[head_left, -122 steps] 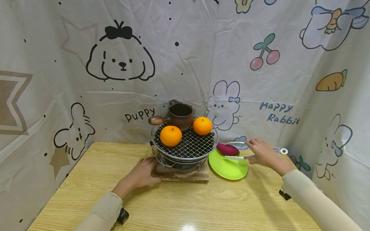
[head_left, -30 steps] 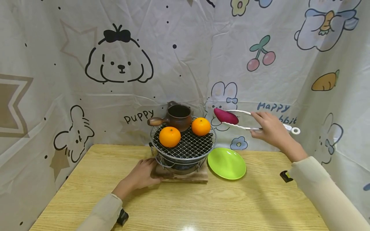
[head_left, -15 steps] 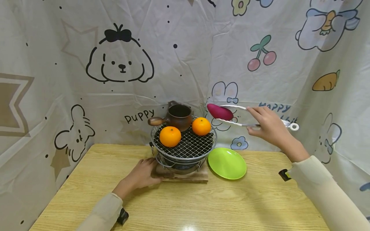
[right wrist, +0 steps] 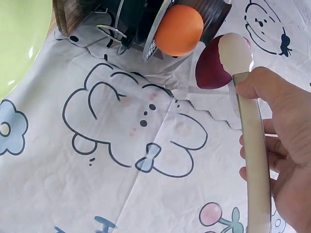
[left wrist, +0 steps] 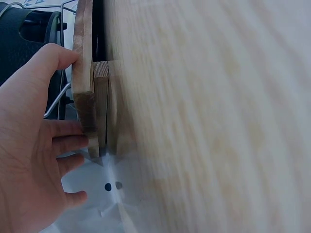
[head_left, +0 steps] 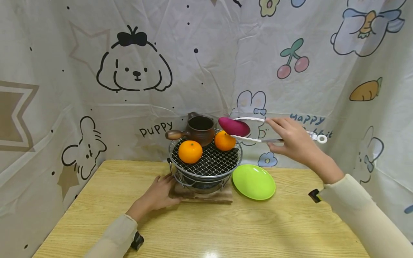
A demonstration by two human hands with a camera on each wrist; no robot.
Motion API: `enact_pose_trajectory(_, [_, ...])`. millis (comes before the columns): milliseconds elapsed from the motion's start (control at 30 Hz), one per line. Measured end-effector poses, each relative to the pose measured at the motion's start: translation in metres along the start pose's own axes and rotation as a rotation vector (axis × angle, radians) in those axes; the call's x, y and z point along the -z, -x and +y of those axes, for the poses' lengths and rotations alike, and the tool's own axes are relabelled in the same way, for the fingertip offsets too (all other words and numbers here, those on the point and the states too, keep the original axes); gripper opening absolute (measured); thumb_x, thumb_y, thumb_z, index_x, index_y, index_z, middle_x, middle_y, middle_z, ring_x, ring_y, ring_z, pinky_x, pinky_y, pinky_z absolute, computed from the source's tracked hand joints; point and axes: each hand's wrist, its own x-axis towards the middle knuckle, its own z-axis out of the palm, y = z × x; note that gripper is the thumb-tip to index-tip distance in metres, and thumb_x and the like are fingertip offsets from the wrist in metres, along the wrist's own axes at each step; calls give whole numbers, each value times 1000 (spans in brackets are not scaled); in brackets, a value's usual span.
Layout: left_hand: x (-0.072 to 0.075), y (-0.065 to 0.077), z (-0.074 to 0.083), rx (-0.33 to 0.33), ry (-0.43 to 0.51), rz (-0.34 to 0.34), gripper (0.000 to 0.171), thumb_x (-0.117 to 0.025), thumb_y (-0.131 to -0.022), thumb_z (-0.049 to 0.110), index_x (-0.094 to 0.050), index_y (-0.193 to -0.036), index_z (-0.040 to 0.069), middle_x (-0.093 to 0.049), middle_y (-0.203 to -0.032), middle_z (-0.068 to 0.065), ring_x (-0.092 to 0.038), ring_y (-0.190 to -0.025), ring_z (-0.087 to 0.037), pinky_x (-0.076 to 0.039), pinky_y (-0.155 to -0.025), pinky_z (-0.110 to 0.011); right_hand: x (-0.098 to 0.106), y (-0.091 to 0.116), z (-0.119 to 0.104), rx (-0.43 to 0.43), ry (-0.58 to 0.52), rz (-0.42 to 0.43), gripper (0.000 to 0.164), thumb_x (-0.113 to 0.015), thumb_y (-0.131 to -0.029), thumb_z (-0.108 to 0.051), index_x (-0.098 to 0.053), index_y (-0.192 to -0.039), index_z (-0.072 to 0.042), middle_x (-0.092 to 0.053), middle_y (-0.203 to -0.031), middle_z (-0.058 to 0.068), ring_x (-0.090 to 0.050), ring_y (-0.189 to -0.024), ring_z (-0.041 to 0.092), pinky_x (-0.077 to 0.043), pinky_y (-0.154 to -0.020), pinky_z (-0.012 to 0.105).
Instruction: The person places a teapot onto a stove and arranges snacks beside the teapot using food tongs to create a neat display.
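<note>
My right hand (head_left: 292, 138) grips a pair of tongs (head_left: 250, 138) with white scalloped tips. Between those tips is a purple sweet potato (head_left: 233, 126), held in the air at the right rear of the round grill (head_left: 213, 161). In the right wrist view, the sweet potato (right wrist: 210, 63) appears close to an orange mandarin (right wrist: 180, 30). My left hand (head_left: 156, 193) holds the corner of the wooden board (head_left: 206, 197) under the grill. The left wrist view has its thumb on one edge of the board (left wrist: 83, 73) and fingertips at another.
On the grill's wire mesh stand a brown clay pot (head_left: 201, 130) with a side handle, a front mandarin (head_left: 190, 152) and a rear mandarin (head_left: 224, 141). A green plate (head_left: 254, 182) lies right of the grill on the wooden table (head_left: 226, 233). A printed cloth (head_left: 200, 82) hangs behind.
My right hand has lifted the sweet potato off the green plate with the tongs and carried it left, toward the grill's right rear. My left hand has stayed at the board.
</note>
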Motion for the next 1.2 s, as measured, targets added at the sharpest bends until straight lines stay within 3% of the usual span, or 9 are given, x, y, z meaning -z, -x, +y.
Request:
enact_pose_trajectory(233, [-1, 0, 0, 1, 5, 0, 80, -70, -83, 54, -56, -140, 0, -55, -146, -24, -49, -138, -43, -34, -112, -71, -3, -1, -9, 64, -16, 21, 72, -83, -74, -12, -57, -140, 4, -64, -126, 22, -58, -111, 39, -53, -90, 55])
enact_pose_trajectory(467, [-2, 0, -1, -23, -25, 41, 77, -71, -81, 54, -60, -135, 0, -59, -142, -23, -52, -135, -41, -36, -111, -70, -6, -3, -16, 133, -22, 50, 72, -83, -73, -13, -58, -138, 5, -65, -120, 21, -59, -103, 36, -54, -84, 48])
enact_pose_trajectory(700, [-2, 1, 0, -38, -35, 76, 73, -71, -80, 52, -63, -131, 0, -62, -138, -22, -54, -133, -41, -39, -109, -68, -8, -1, -21, 151, -26, 48, 71, -82, -73, -15, -59, -138, 4, -66, -119, 19, -60, -98, 33, -53, -77, 43])
enact_pose_trajectory(1200, [-4, -1, -1, -33, -54, 67, 76, -70, -80, 56, -61, -134, 2, -62, -139, -19, -54, -134, -38, -41, -108, -63, -11, -1, -23, 186, -18, 37, 67, -79, -74, -14, -61, -135, 5, -66, -119, 20, -60, -94, 31, -53, -73, 41])
